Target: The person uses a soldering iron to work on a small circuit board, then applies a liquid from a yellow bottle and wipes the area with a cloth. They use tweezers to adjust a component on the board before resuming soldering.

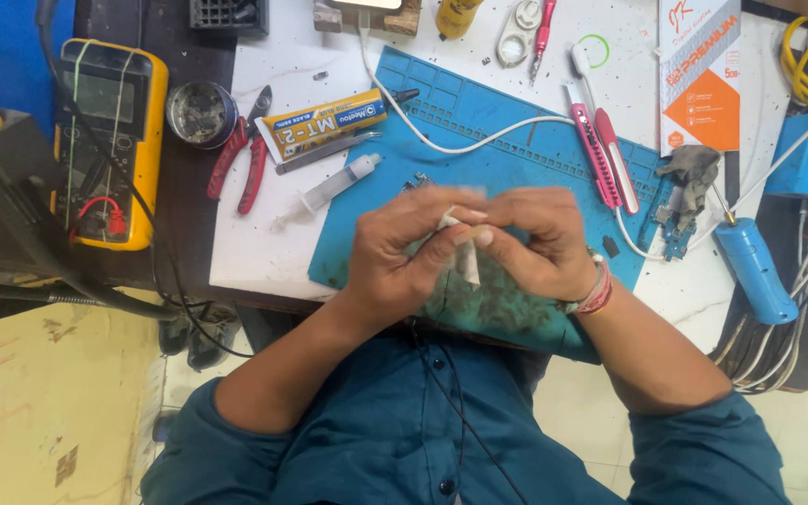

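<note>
Fingers of left hand (395, 257) and right hand (540, 245) both pinching one small, perhaps paper, white strip (467, 265) over one blue mat (507, 150).

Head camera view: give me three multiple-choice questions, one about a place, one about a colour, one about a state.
1. Where does the yellow multimeter lie relative to the blue mat?
A. to its left
B. on it
C. to its right

2. What colour are the handles of the pliers?
A. green
B. red
C. black

3. What are the left hand and right hand doing?
A. lying flat
B. pinching a small white piece together
C. gripping the pliers

Answers:
1. A, it sits on the dark bench beyond the mat's left edge.
2. B, both handles are red.
3. B, the fingertips of both hands meet on the piece above the mat.
</note>
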